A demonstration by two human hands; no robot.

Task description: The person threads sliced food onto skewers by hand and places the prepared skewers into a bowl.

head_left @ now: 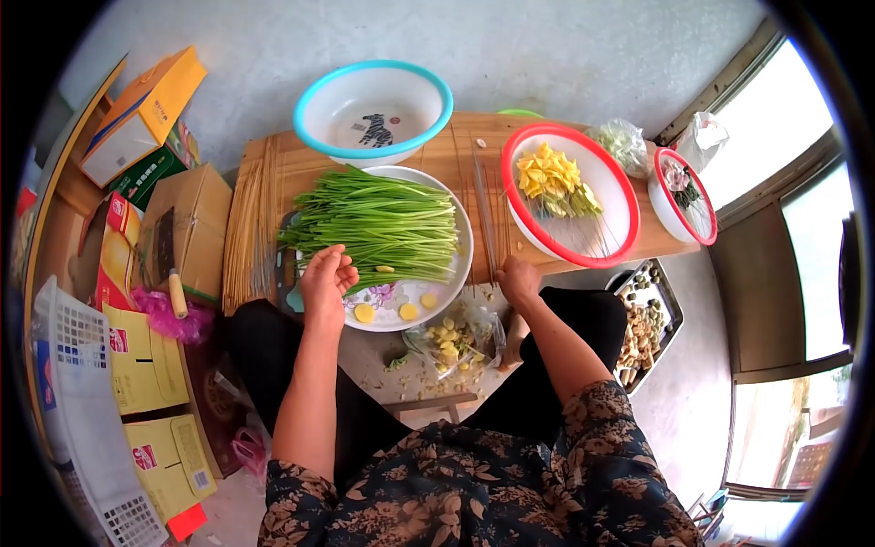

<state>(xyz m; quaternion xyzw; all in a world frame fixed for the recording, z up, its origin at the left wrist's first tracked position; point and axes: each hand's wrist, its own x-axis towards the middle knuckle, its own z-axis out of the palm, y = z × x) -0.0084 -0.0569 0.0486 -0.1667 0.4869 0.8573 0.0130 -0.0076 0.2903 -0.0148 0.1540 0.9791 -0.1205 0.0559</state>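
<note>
Knocking the skewers (483, 205) off the bench (658, 237) is a risk, as the right hand (521, 280), curled and perhaps gripping their ends beside the plate (465, 239), could drag them, while the half-curled left hand (323, 284), its hold unclear, hovers by the plate's greens (383, 214).

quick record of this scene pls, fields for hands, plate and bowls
left hand: fingers curled, by the green stalks
right hand: at the table edge, near thin sticks; grip unclear
plate: green stalks, yellow slices
large red-rimmed bowl: yellow pieces
blue-rimmed bowl: beyond plate, zebra picture inside
</note>
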